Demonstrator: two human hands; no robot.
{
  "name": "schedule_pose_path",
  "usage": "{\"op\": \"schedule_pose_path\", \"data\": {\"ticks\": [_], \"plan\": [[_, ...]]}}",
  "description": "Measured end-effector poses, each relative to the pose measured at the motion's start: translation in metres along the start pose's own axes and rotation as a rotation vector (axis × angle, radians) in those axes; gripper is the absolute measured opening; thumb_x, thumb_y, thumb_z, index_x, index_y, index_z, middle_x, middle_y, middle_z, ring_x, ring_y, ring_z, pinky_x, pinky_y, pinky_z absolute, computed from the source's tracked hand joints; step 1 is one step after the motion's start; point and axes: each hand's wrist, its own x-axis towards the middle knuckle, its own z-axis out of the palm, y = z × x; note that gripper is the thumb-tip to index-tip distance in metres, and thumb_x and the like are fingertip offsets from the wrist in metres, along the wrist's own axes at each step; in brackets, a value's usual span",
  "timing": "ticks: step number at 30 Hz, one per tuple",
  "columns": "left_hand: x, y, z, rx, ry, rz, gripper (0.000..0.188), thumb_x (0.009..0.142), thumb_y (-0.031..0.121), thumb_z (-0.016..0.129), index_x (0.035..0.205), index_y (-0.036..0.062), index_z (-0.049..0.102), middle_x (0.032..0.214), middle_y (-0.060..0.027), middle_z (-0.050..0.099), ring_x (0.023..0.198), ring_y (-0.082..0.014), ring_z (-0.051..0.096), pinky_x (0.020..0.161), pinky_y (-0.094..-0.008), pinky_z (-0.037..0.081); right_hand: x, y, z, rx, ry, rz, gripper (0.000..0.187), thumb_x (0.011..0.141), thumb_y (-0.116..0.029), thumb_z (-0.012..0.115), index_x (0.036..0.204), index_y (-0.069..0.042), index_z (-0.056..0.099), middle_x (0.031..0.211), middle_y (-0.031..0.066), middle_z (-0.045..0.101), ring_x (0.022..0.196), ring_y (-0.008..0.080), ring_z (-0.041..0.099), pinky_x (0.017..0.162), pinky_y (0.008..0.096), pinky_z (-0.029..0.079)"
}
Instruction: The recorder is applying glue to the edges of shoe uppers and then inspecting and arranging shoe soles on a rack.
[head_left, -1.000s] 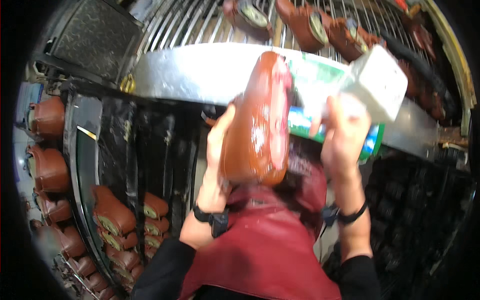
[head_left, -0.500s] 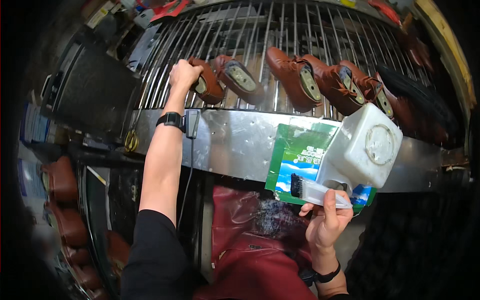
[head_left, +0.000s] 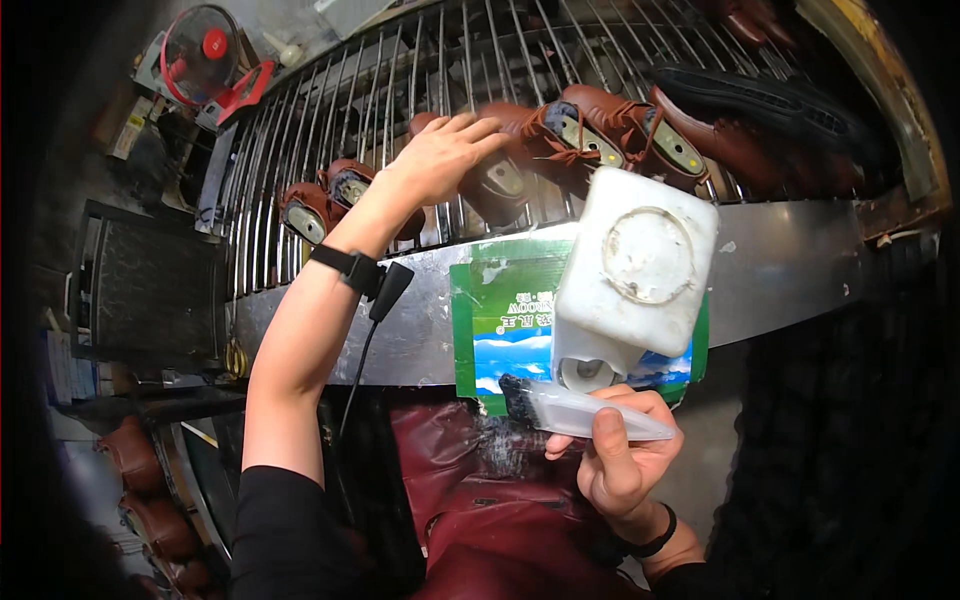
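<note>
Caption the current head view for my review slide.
Right hand holding a black-bristled brush near a white container, left hand over brown shoes on a metal rack.

Fan point(head_left: 215, 43): small, round, red rim and red hub, upper left. White rounded object point(head_left: 290, 54): just right of fan, kind unclear. Panel point(head_left: 148, 285): black, dark-framed, at left. Ledge point(head_left: 790, 265): grey metal, scuffed, running crosswise. Scissors point(head_left: 236, 360): yellow loop handles, at ledge's left end. Beam point(head_left: 880, 75): yellowish, worn, upper right edge.

Smooth plastic brush point(head_left: 580, 411), shiny metal ledge point(head_left: 412, 335)
</note>
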Motion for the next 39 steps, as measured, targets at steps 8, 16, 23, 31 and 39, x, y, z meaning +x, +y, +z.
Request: {"op": "schedule_pose_path", "data": {"ticks": [8, 16, 23, 31, 39], "plan": [[-0.012, -0.002, 0.010, 0.105, -0.063, -0.018, 0.056, 0.066, 0.007, 0.082, 0.119, 0.0136, 0.067, 0.115, -0.0143, 0.055, 0.104, -0.0371, 0.064, 0.082, -0.0463, 0.059, -0.018, -0.022, -0.029, 0.021, 0.131, -0.152, 0.016, 0.101, -0.007, 0.066, 0.099, 0.006, 0.057, 0.094, 0.0254, 0.071, 0.066, 0.0265, 0.072, 0.055, 0.0369, 0.060], [-0.011, -0.014, 0.002, 0.068, -0.137, -0.247, 0.066, 0.064, 0.019, 0.091, 0.126, 0.0190, 0.068, 0.127, -0.0153, 0.054, 0.115, -0.0380, 0.062, 0.092, -0.0464, 0.060, -0.030, -0.037, -0.024, -0.084, 0.213, -0.170, 0.018, 0.103, -0.011, 0.066, 0.098, 0.003, 0.057, 0.085, 0.0203, 0.069, 0.058, 0.0263, 0.069, 0.052, 0.0368, 0.059], [-0.028, 0.024, 0.014, 0.194, -0.095, -0.438, 0.085, 0.077, 0.029, 0.085, 0.155, 0.0303, 0.051, 0.147, -0.0083, 0.056, 0.135, -0.0389, 0.051, 0.104, -0.0643, 0.040, -0.034, -0.022, -0.005, -0.123, 0.161, -0.153, 0.021, 0.107, -0.020, 0.061, 0.100, -0.001, 0.057, 0.080, 0.0155, 0.068, 0.054, 0.0220, 0.065, 0.043, 0.0326, 0.052], [-0.214, 0.268, -0.027, -0.748, 0.913, -0.806, 0.019, 0.085, 0.013, 0.074, 0.100, 0.0022, 0.071, 0.088, -0.0164, 0.067, 0.083, -0.0375, 0.068, 0.074, -0.0443, 0.055, 0.001, -0.016, -0.071, -0.284, 0.140, -0.004, 0.031, 0.108, -0.028, 0.062, 0.120, 0.000, 0.068, 0.084, 0.0098, 0.070, 0.077, 0.0160, 0.066, 0.068, 0.0249, 0.049], [-0.515, 0.423, -0.046, 0.253, 0.501, -1.602, 0.009, 0.081, 0.004, 0.074, 0.080, -0.0042, 0.069, 0.100, -0.0183, 0.070, 0.096, -0.0393, 0.068, 0.085, -0.0470, 0.056, 0.031, 0.003, -0.101, -0.465, 0.105, -0.024, 0.035, 0.107, -0.021, 0.063, 0.134, 0.001, 0.065, 0.091, 0.0162, 0.071, 0.081, 0.0214, 0.068, 0.071, 0.0288, 0.055]]}}
